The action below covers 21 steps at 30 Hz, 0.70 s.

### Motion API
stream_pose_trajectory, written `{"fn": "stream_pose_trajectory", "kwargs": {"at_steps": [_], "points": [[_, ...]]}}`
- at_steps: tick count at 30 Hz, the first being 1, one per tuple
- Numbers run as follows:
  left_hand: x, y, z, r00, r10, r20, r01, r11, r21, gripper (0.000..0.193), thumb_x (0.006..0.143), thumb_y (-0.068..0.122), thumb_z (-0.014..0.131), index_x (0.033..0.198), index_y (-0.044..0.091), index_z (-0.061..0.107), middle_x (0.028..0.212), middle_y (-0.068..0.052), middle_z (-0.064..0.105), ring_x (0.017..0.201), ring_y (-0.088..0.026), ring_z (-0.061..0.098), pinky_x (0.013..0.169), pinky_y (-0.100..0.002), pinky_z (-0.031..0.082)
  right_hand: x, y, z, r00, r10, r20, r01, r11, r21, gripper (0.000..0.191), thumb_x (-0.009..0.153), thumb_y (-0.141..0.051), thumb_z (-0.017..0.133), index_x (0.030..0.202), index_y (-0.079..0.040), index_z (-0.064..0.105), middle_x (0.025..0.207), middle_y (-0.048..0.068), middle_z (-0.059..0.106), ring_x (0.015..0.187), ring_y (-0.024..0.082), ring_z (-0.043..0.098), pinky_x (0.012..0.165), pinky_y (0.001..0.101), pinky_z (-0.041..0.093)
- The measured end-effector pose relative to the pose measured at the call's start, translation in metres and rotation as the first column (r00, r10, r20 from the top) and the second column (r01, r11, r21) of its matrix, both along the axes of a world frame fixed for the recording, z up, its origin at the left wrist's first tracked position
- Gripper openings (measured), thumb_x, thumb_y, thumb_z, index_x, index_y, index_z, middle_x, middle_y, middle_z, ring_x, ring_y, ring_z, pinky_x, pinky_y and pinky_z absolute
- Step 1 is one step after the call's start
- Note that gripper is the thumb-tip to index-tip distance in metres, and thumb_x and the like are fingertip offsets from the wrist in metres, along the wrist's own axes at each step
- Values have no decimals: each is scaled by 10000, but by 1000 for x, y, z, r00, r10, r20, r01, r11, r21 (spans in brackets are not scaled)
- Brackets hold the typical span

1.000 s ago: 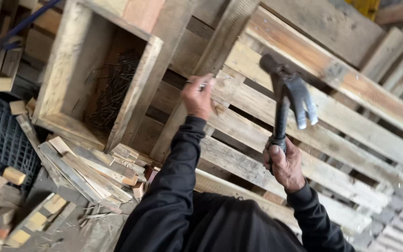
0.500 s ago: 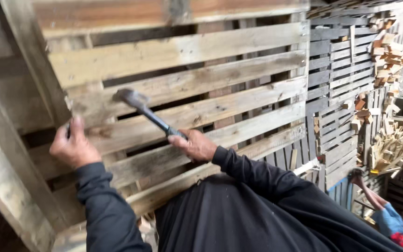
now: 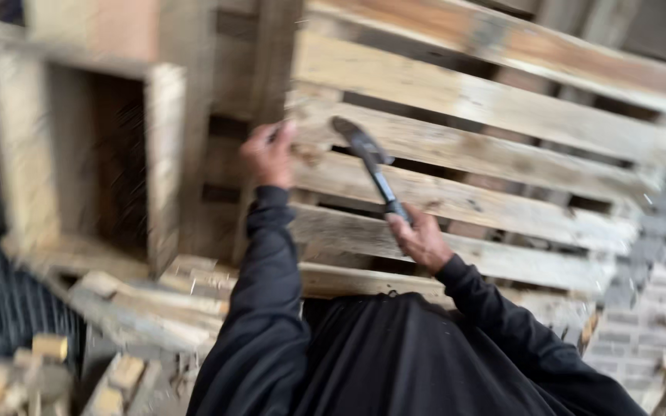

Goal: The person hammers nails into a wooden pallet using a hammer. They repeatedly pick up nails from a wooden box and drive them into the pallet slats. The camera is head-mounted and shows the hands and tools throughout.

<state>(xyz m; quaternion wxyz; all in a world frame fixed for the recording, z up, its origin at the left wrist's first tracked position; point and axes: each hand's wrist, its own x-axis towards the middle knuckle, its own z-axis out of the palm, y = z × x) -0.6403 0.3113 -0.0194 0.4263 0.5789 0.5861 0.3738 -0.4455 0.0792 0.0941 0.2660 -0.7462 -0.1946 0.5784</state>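
A wooden pallet [image 3: 502, 100] stands on edge in front of me, its pale slats running across the view. My left hand [image 3: 270, 154] is up at the left end of a slat [image 3: 456, 200], fingers pinched against the wood; blur hides whether anything small is between them. My right hand [image 3: 422, 239] grips the handle of a dark claw hammer [image 3: 368, 154]. The hammer's head sits against the slat, just right of my left hand. Both arms are in black sleeves.
An open wooden box [image 3: 159, 162] leans at the left, dark inside. Below it lies a pile of scrap boards [image 3: 140, 308] and small wood blocks [image 3: 48, 347]. A black gridded crate [image 3: 1, 300] is at far left. Grey stacked pallets [image 3: 657, 308] stand at the right.
The view has swung back to the left, bringing the box into sight. The hammer head has come down from its raised position to the slat beside my left hand.
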Motion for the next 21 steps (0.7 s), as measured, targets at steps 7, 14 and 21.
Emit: {"fn": "stream_pose_trajectory", "kwargs": {"at_steps": [7,14,21], "points": [[7,17,3,938,90,336,-37,986,-160,303,891,284,814,943,-12,785,821,-80,768,744,-135,733,687,-312,578,-4,16,-7,998,54,24,-59,949,310,484,1011,-491,605,1014,-10,553,644,12,563,523,96,527,474,274,459],[4,18,8,986,44,164,-35,998,-58,251,877,266,811,935,22,812,794,-92,752,699,-155,703,630,-323,535,-7,56,58,992,24,123,-32,997,63,383,989,-421,538,1072,-55,615,645,58,565,478,142,518,424,328,460],[4,21,6,988,71,138,-64,997,-49,256,872,251,824,923,0,806,765,-114,705,679,-192,655,628,-357,510,-4,106,90,967,251,46,-152,422,894,411,970,-420,649,1071,-41,526,733,91,562,586,181,567,552,323,534]]}}
